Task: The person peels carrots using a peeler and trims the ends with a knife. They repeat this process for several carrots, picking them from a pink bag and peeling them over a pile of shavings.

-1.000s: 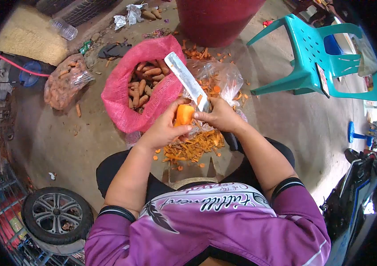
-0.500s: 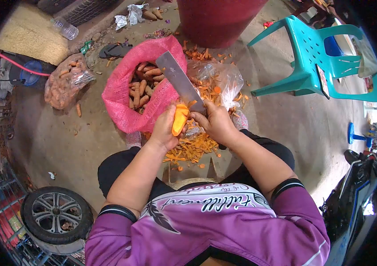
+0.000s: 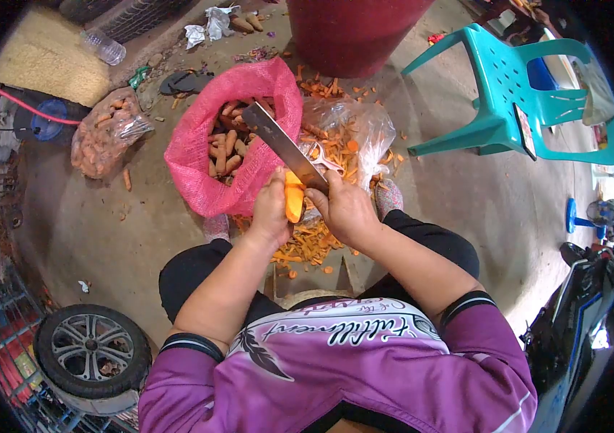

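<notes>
A bright orange peeled carrot (image 3: 294,200) is gripped in my left hand (image 3: 272,211), its cut face turned up. My right hand (image 3: 350,209) is closed round the near end of a broad cleaver (image 3: 285,146); the handle is hidden in the fingers. The blade slants up to the left, its lower part against or just above the carrot. Behind it a pink mesh sack (image 3: 195,155) stands open with unpeeled carrots (image 3: 227,148) inside. Orange peelings (image 3: 310,244) lie in a heap on the floor below my hands.
A clear plastic bag (image 3: 375,137) with orange scraps lies right of the sack. Beyond stands a large red tub (image 3: 357,36). A teal plastic chair (image 3: 494,94) is at the right, a bagged heap of carrots (image 3: 108,137) at the left, and a wheel (image 3: 92,350) at lower left.
The cleaver has tilted so its blade looks narrower, and its tip has shifted left and down. The carrot has turned more upright in my left hand.
</notes>
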`<state>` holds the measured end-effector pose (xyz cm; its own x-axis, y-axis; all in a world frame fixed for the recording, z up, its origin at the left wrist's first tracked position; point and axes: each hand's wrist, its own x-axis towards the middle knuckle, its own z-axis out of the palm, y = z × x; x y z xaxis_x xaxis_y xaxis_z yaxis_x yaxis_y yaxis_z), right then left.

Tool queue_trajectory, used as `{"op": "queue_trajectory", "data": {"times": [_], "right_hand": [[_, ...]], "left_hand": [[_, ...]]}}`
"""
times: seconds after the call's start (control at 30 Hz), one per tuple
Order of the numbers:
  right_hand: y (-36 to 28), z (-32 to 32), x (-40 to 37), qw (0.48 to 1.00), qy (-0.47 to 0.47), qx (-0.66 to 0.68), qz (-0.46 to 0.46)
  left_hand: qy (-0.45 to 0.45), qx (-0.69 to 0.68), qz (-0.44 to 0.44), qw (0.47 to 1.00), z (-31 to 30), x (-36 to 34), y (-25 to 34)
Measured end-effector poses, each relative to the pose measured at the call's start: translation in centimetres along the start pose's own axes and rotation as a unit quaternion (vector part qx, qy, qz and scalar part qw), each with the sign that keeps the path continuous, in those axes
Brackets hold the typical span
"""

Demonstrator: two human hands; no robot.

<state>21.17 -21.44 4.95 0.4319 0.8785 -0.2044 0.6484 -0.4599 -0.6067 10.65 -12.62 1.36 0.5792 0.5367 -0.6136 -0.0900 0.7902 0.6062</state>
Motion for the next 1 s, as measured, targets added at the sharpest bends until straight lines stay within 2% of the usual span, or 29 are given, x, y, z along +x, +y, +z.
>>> {"op": "queue_trajectory", "data": {"times": [0.27, 0.43, 0.47, 0.57, 0.63, 0.67, 0.77, 0.83, 1.0], "right_hand": [[1.0, 0.6, 0.5, 0.999, -0.025, 0.030, -0.029], [1.7, 0.5, 1.3, 0.992, -0.049, 0.077, -0.082], [1.6, 0.5, 1.2, 0.993, -0.037, 0.083, -0.076], [1.3, 0.9, 0.7, 0.993, 0.019, 0.099, -0.064], [1.2, 1.6, 0.4, 0.990, 0.083, 0.101, -0.062], [0.9, 1.2, 0.2, 0.992, 0.072, 0.081, -0.066], [0.0, 0.3, -0.4, 0.995, 0.049, 0.027, -0.086], [-0.1, 0.4, -0.7, 0.993, 0.037, -0.008, -0.107], [0.2, 0.9, -0.8, 0.985, 0.079, -0.011, -0.156]], "left_hand": [[-0.022, -0.002, 0.054, 0.998, 0.6, -0.1, 0.0], [-0.046, -0.027, 0.016, 0.998, -0.5, 0.5, -0.4], [-0.054, -0.027, 0.010, 0.998, -0.6, 0.5, -0.5], [-0.047, -0.037, 0.094, 0.994, 0.1, 0.9, -0.8], [0.011, -0.028, 0.073, 0.997, 0.1, 0.7, -0.3], [0.040, -0.024, 0.063, 0.997, 0.3, 0.5, 0.1], [0.068, -0.009, 0.109, 0.992, 0.9, 0.2, 0.3], [0.057, -0.004, 0.106, 0.993, 0.1, 0.8, 0.1], [0.049, 0.004, 0.102, 0.994, 0.5, 0.2, 0.4]]}}
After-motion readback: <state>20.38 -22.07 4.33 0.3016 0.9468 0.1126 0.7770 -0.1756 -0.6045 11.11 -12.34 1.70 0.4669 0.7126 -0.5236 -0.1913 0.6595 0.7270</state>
